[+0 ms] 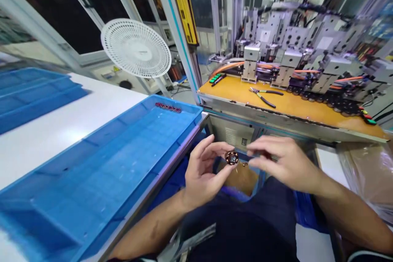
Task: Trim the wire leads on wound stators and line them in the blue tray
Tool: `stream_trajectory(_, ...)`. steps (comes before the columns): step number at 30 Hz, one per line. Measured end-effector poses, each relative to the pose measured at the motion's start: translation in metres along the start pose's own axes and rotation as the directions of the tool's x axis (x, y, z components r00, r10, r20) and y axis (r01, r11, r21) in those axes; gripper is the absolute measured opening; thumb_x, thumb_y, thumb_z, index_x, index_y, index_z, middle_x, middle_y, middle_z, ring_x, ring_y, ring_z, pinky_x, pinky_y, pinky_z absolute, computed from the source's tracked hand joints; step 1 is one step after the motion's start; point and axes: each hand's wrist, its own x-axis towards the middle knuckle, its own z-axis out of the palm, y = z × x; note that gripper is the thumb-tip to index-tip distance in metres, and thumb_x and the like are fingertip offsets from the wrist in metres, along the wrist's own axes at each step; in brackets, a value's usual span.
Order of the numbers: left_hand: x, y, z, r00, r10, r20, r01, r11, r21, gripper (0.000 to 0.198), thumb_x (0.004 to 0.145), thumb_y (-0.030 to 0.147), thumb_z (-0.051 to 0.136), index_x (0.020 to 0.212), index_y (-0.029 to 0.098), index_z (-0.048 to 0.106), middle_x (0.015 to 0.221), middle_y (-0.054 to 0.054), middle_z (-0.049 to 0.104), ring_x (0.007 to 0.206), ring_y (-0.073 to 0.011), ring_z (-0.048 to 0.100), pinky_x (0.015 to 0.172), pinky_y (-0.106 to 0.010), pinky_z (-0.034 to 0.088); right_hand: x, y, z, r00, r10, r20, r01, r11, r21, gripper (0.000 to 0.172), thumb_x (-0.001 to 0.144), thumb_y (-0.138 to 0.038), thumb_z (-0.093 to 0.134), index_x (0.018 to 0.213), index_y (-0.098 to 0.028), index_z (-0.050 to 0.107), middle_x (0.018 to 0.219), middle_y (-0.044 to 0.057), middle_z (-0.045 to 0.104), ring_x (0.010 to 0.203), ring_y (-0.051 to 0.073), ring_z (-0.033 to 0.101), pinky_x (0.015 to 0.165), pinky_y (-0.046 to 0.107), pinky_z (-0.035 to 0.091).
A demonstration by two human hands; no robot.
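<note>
My left hand pinches a small ring-shaped copper-wound stator between thumb and fingertips. Its open centre faces toward me, and thin wire ends seem to hang below it. To the right, my right hand is held close to the stator without touching it. Its thumb and index finger are apart, with nothing visible between them. Tiny copper-coloured bits show near that thumb; whether they are attached to a wire I cannot tell.
A long blue tray on the left holds a row of small wound parts at its far end. Cutting pliers lie on the orange machine bench. Behind the tray stands a white fan. Stacked blue trays are farther left.
</note>
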Motion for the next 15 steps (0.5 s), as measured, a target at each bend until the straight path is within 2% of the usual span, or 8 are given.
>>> stream_trajectory(2,-0.003,0.003,-0.001,1.0,-0.013,0.018,0.014,1.0,-0.009,0.091,0.072,-0.01,0.073,0.146,0.032,0.041,0.109,-0.003,0.071,0.094,-0.0118,0.07,0.085,-0.022,0.059,-0.013,-0.008,0.011,0.983,0.095,0.158,-0.11,0.99,0.086,0.012,0.091,-0.028,0.068,0.09,-0.018,0.074,0.072,0.001,0.066,0.06,0.011,0.058,0.056,0.023,0.044)
stream_trajectory(5,-0.006,0.005,0.0,0.998,-0.049,0.034,0.051,0.996,-0.072,0.088,0.073,-0.008,0.073,0.145,0.032,0.042,0.111,-0.004,0.072,0.098,-0.0125,0.07,0.087,-0.022,0.059,-0.024,-0.007,0.02,0.952,0.183,0.244,-0.23,0.956,0.182,0.013,0.092,-0.026,0.067,0.087,-0.018,0.076,0.066,0.0,0.067,0.057,0.01,0.06,0.054,0.021,0.044)
stream_trajectory(11,-0.011,0.004,-0.002,0.973,-0.224,0.052,0.23,0.952,-0.2,0.078,0.078,-0.004,0.072,0.141,0.034,0.045,0.112,-0.003,0.073,0.1,-0.0133,0.072,0.09,-0.023,0.06,-0.043,-0.006,0.018,0.962,0.041,0.269,-0.139,0.923,0.358,0.01,0.092,-0.021,0.067,0.093,-0.016,0.076,0.063,0.0,0.066,0.054,0.009,0.06,0.054,0.021,0.045)
stream_trajectory(13,-0.013,0.004,-0.003,0.973,-0.222,0.068,0.231,0.954,-0.193,0.074,0.081,-0.002,0.071,0.141,0.033,0.044,0.114,-0.005,0.073,0.102,-0.0155,0.072,0.09,-0.026,0.06,-0.044,-0.004,0.018,0.963,0.085,0.257,-0.178,0.914,0.365,0.011,0.088,-0.023,0.073,0.096,-0.017,0.076,0.071,0.002,0.069,0.059,0.01,0.061,0.057,0.022,0.047)
stream_trajectory(15,-0.016,0.005,-0.004,0.974,-0.206,0.097,0.222,0.956,-0.194,0.072,0.083,-0.002,0.067,0.142,0.033,0.043,0.118,-0.007,0.072,0.105,-0.0162,0.071,0.091,-0.027,0.06,-0.04,-0.001,0.021,0.965,0.198,0.173,-0.255,0.867,0.429,0.018,0.081,-0.027,0.08,0.096,-0.019,0.074,0.078,0.002,0.07,0.065,0.012,0.062,0.061,0.023,0.049)
